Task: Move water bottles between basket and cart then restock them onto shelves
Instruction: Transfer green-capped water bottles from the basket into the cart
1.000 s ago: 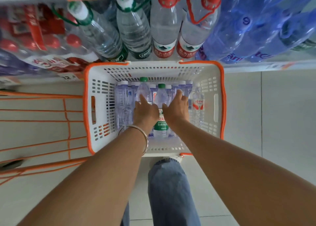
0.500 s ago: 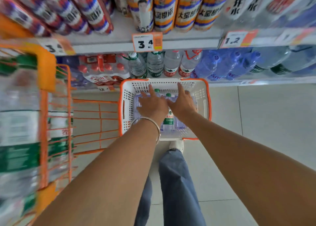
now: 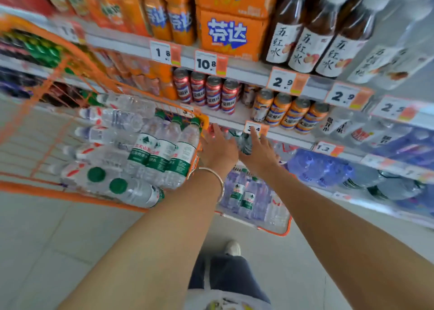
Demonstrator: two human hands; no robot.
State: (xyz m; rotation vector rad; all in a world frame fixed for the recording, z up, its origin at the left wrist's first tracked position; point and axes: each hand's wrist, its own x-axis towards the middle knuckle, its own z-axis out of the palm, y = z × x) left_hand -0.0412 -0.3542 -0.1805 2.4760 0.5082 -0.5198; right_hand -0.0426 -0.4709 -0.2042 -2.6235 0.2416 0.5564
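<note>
**Both hands empty above the basket, cart loaded at left**

Orange wire cart [image 3: 58, 193] at left, full of water bottles. Three green-label bottles [image 3: 162, 155] lie side by side at its near corner, long axes slanting up the view, green caps toward the shelves. Behind them, clear bottles with white caps [image 3: 112, 118] lie crosswise, caps to the left. Two more show green caps end-on.

White basket [image 3: 280, 227] with orange rim sits on the floor below the hands. The basket bottles [image 3: 242, 192] stand upright, caps up.

Left hand [image 3: 218, 150], silver bangle [image 3: 217, 177] at the wrist: fingers straight and spread, holding nothing, just beside the cart's corner. Right hand [image 3: 260, 155]: also flat and empty, index tip over a price tag [image 3: 254, 128]; contact unclear.

Blue water packs [image 3: 317, 169] on the low shelf, right.
</note>
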